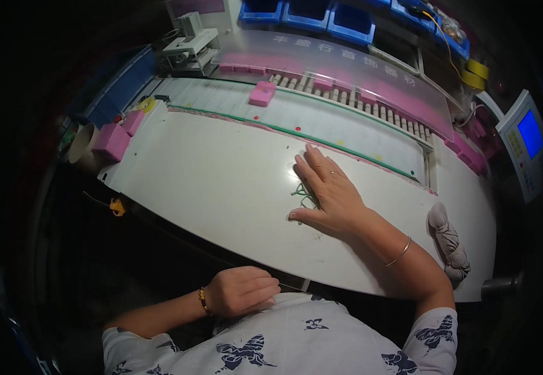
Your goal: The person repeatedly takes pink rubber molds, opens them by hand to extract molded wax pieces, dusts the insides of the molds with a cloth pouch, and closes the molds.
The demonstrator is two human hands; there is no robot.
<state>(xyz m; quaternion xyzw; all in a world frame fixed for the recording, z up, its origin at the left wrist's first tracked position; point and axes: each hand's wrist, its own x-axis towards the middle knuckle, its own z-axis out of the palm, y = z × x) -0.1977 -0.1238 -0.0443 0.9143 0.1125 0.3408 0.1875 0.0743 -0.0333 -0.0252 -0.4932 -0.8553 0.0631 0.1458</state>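
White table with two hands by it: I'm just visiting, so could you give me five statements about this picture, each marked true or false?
1. Thin green pieces lie on the white table by the right hand. True.
2. The left hand is spread flat on the table. False: its fingers are together, in front of the patterned shirt.
3. A pink block sits farther from the person than the right hand. True.
4. The screen glows red. False: it glows blue.
5. The grey cloth bundle lies at the table's left end. False: it lies toward the right end.
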